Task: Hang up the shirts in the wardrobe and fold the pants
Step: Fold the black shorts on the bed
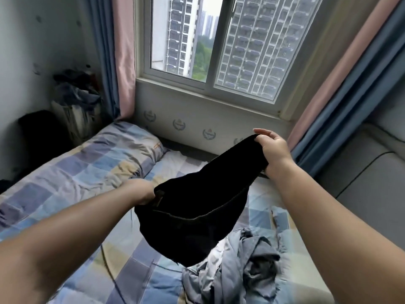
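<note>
The right hand (271, 148) has its grip clamped on one end of the black pants (197, 207), thumb and fingers curled over the top edge of the cloth while the forefinger points out loosely toward the window. The left hand (140, 191) has its grip closed on the other end of the same edge, its fingertips hidden behind the dark fabric. Between the two grips the edge of the pants sags in a shallow curve, the right end held higher and farther out than the left. Below that edge the rest of the garment hangs free in the air, doubled over with a thin seam line running across it, and its lowest corner dangles just above the bed (72, 178).

Directly under the hanging cloth, and toward the right forearm, lies a crumpled heap of grey-blue clothes (241, 266) on the checked bedcover. Out past the left grip a pillow (131, 145) in the same check pattern lies at the head of the bed. Beyond it, in the corner, stands a basket piled with dark laundry (76, 95). Ahead of both grips is the window (210, 40), showing tall apartment blocks, framed by pink and blue curtains (122, 51). To the right of the right grip sits a grey padded seat (361, 172).
</note>
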{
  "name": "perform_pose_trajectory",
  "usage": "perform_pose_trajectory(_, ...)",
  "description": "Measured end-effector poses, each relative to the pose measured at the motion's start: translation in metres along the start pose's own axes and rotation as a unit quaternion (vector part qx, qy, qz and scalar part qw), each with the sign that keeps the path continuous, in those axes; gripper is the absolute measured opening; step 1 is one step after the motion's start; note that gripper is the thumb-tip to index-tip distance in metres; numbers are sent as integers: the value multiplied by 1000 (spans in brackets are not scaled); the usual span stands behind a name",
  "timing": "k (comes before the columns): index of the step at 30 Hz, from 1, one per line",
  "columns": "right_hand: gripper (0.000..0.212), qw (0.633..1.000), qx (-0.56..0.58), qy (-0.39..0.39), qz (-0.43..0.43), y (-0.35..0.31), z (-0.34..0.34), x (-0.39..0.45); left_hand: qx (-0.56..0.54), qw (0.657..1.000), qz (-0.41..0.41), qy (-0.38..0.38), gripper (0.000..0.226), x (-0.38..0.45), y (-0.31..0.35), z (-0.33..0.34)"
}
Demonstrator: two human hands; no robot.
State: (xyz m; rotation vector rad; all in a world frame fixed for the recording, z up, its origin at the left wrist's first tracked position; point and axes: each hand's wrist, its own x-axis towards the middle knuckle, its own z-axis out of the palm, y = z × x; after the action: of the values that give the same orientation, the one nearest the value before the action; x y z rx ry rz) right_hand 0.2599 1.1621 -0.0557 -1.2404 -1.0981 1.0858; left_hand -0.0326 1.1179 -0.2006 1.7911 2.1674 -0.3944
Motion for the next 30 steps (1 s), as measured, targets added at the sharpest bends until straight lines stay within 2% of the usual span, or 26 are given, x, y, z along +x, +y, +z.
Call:
perform_pose_trajectory(3,27,987,-154,15,-33,4,-32,8,-32,995,-66,68,39,7,-14,-22)
perform_pose_trajectory(6,31,944,-322,7,-68,13,-56,14,-101,988,-57,103,23,11,-33,-43)
perform_pose_trajectory(9,36,864,-497,5,-80,23,-69,18,-265,958,-45,101,20,17,-48,-58)
perform_pose_trajectory(13,45,728,-679,-24,-91,42,-67,10,-445,892,-42,61,19,17,-65,-63)
perform_pose_trajectory(16,44,690,-721,-59,-19,56,-55,3,-552,833,-29,10,29,12,-82,-64)
perform_pose_trajectory(18,38,711,-694,-101,47,65,-47,0,-596,803,-28,-16,37,9,-95,-60)
perform_pose_trajectory(19,35,745,-653,-114,73,67,-46,-1,-606,795,-26,-24,39,8,-99,-58)
perform_pose_trajectory(21,38,838,-503,-129,167,78,-33,-12,-600,799,-24,-41,40,7,-122,-49)
perform_pose_trajectory(22,40,863,-439,-136,209,83,-26,-18,-589,806,-25,-54,39,8,-137,-43)
perform_pose_trajectory(24,40,875,-370,-155,269,93,-9,-29,-546,834,-22,-76,40,17,-169,-31)
perform_pose_trajectory(27,37,869,-314,-174,342,105,22,-44,-388,918,4,-81,47,35,-206,-24)
perform_pose_trajectory(28,35,865,-295,-175,365,111,34,-48,-347,934,10,-86,47,42,-216,-23)
perform_pose_trajectory(30,34,862,-257,-166,403,121,52,-53,-340,935,9,-100,45,58,-231,-21)
